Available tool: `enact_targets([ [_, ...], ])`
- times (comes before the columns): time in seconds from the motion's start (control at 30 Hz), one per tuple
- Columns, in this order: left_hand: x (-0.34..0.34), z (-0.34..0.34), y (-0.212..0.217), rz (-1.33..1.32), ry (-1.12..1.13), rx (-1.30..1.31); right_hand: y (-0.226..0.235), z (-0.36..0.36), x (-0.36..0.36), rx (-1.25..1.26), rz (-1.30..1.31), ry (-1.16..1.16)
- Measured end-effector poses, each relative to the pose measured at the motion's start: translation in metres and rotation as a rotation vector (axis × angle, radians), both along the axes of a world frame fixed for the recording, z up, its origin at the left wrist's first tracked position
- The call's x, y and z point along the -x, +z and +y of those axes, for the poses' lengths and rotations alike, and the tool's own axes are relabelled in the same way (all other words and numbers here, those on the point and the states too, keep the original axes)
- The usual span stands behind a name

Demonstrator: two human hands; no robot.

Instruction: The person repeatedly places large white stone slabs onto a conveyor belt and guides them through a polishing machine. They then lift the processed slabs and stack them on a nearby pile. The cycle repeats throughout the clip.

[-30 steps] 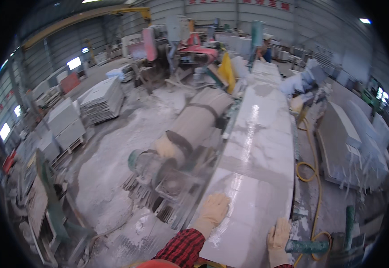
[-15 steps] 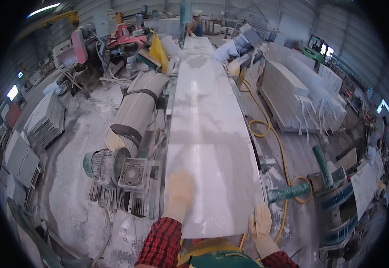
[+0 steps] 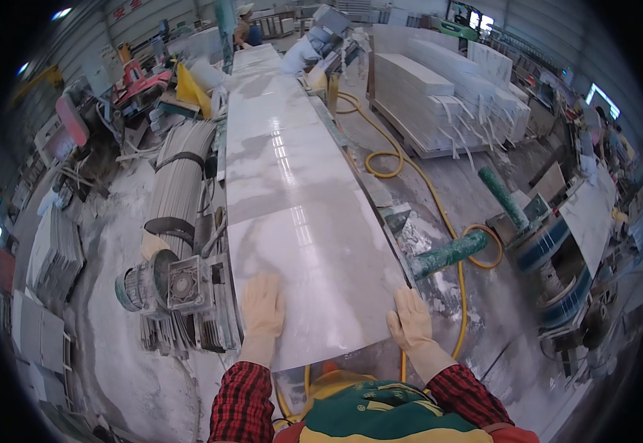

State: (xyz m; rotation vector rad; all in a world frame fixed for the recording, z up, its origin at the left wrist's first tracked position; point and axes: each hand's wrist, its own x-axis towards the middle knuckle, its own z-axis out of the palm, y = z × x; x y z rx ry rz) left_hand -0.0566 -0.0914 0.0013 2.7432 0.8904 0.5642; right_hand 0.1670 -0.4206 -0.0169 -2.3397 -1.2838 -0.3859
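A long polished white-and-grey stone slab stretches away in front of me, its near end close to my body. My left hand, in a cream glove, lies flat over the slab's left edge near that end, fingers straight and pointing forward. At the right edge, my right hand, gloved alike, rests with fingers extended and the thumb apart. Neither hand is wrapped round anything. Beyond a cross seam, another glossy slab continues the line toward the far end.
Left stands a dusty motor beside strapped stone strips. A green pipe juts out on the right, near a yellow hose. Stacked slabs stand farther right. A person is at the far end.
The view has swung to the right. My left hand, blurred on the slab's top before, now lies still at its left edge. My right hand sits slightly farther forward along the right edge.
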Motion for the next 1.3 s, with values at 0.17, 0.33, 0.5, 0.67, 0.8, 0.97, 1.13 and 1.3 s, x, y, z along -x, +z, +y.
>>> enact_targets([
  [0.17,0.015,-0.010,-0.017,-0.048,0.009,-0.156,-0.011,-0.048,0.014,-0.092,0.066,0.054],
  [0.33,0.021,-0.032,-0.015,0.042,-0.001,-0.128,-0.001,-0.084,0.043,-0.200,0.403,-0.053],
  [0.5,0.039,-0.053,-0.022,0.078,-0.065,-0.103,-0.044,-0.090,0.066,-0.287,1.153,-0.200],
  [0.67,0.057,-0.077,-0.014,0.209,-0.123,-0.054,-0.039,-0.048,0.072,-0.118,1.753,-0.080],
  [0.8,0.056,-0.085,0.003,0.245,-0.294,-0.115,-0.073,-0.017,0.083,-0.234,1.924,-0.140],
  [0.97,0.058,-0.082,0.019,0.271,-0.464,-0.076,-0.107,-0.010,0.072,0.005,1.585,-0.151],
  [1.13,0.040,-0.036,0.008,0.239,-0.593,-0.009,-0.054,-0.019,0.071,0.167,1.348,-0.190],
  [1.3,-0.022,0.051,-0.004,0.194,-0.435,0.008,-0.056,-0.023,0.073,0.342,1.320,-0.307],
])
